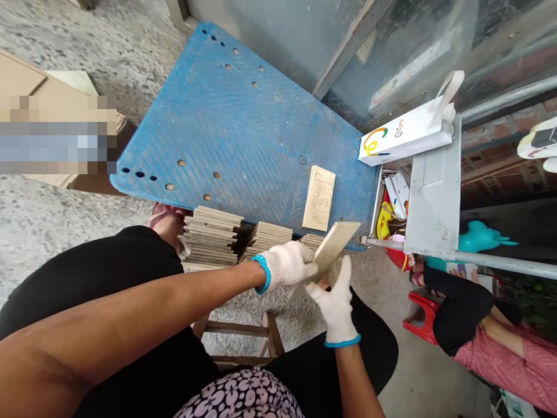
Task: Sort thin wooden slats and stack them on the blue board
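The left hand (285, 267) and the right hand (334, 302) both wear white cloth gloves with blue cuffs, and they are up in front of the person's lap. The left hand's fingers are closed on a pale flat strip (333, 249), which is tilted up in the air. The right hand is half open and touches the low end of the strip, but I cannot tell if it grips it. Just past the hands are three piles of strips. The tall pile (213, 235) and the middle pile (266, 241) have many strips, and the small pile (311, 240) has only a few. These stand by the near edge of a blue board (226, 116) with holes in it. One lone strip (319, 197) lies flat on that board, away from the piles. So far, most strips are in piles, one is apart, and one is in the hands. A person's knee (461, 307) is off to the right.
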Available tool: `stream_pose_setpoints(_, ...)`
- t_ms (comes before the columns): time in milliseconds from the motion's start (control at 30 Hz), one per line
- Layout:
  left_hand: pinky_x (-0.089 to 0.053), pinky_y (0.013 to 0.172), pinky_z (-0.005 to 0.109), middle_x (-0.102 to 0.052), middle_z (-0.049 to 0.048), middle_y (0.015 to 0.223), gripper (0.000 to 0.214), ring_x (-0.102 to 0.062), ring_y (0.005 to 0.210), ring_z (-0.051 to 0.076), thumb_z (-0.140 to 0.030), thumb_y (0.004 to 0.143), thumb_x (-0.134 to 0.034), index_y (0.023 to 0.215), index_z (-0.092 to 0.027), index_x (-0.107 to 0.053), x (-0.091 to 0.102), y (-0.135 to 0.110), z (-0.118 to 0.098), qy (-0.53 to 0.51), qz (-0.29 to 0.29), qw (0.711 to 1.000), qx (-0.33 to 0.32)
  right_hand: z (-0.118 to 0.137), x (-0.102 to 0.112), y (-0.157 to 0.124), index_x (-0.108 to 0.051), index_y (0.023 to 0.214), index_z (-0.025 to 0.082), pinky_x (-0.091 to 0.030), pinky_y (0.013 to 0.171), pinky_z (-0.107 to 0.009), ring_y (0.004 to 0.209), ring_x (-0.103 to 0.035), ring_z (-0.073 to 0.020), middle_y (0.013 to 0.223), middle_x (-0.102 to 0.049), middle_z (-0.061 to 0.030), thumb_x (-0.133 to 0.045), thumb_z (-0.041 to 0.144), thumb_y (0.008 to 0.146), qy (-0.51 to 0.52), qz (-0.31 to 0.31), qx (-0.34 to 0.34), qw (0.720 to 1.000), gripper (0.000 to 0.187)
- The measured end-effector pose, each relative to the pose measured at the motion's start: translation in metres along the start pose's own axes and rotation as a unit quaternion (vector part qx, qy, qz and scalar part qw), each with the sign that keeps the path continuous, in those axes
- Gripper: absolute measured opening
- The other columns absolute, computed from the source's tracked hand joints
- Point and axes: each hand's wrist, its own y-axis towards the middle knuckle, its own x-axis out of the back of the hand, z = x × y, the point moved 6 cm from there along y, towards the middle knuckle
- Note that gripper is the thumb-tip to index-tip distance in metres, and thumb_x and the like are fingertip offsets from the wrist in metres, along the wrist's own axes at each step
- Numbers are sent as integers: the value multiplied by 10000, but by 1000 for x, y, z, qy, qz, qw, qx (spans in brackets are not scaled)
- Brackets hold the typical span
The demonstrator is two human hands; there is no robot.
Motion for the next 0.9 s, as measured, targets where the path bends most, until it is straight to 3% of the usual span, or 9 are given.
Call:
stream_pose_setpoints(133, -311, 469, 246, -468, -33, 528, 264, -464, 525, 120, -389, 760, -537, 580, -196, -546, 3, 6, 11, -85, -21, 995, 35, 22, -19, 10, -196, 1529, 250, -422, 1061, -507, 1344, -421, -373, 1559, -269, -141, -829, 460, 523, -104, -9, 22, 994, 1206)
stream_pose_setpoints(300, -343, 490, 239, -522, -23, 577, 269, -491, 562, 126, -413, 792, -525, 679, -190, -624, 14, 12, 14, -103, -42, 993, 40, 35, -27, 38, -197, 1526, 215, -435, 1052, -472, 1328, -448, -343, 1517, -348, -150, -810, 441, 538, -107, -11, 64, 992, 1184)
stream_pose_setpoints(433, -424, 596, 239, -674, 23, 820, 361, -590, 714, 158, -473, 859, -457, 914, -198, -684, 36, 21, 10, -103, -102, 989, 13, 37, -27, 79, -287, 1484, 222, -467, 1016, -440, 1230, -541, -310, 1393, -509, -123, -799, 485, 545, -98, -15, 54, 994, 1101)
stream_pose_setpoints(533, -443, 642, 255, -693, 47, 936, 365, -628, 809, 190, -480, 867, -437, 964, -211, -664, 47, 23, 10, -53, -127, 990, 19, 47, -25, 121, -372, 1427, 206, -470, 1005, -444, 1172, -574, -311, 1325, -561, -128, -807, 517, 516, -137, -31, 24, 990, 1056)
stream_pose_setpoints(733, -511, 705, 343, -699, 107, 965, 314, -673, 879, 283, -416, 830, -492, 981, -201, -664, 21, 7, 18, 88, -18, 996, 11, 63, -30, 196, -408, 1392, 138, -462, 992, -501, 1164, -560, -367, 1282, -550, -208, -837, 539, 462, -226, -71, -32, 971, 1099)
stream_pose_setpoints(900, -540, 722, 482, -690, 196, 967, 295, -668, 903, 393, -261, 821, -527, 997, -86, -686, -3, -9, 23, 197, 44, 979, -7, 61, -46, 227, -355, 1427, 123, -468, 975, -492, 1193, -538, -385, 1317, -489, -254, -844, 508, 493, -284, -71, -68, 954, 1123)
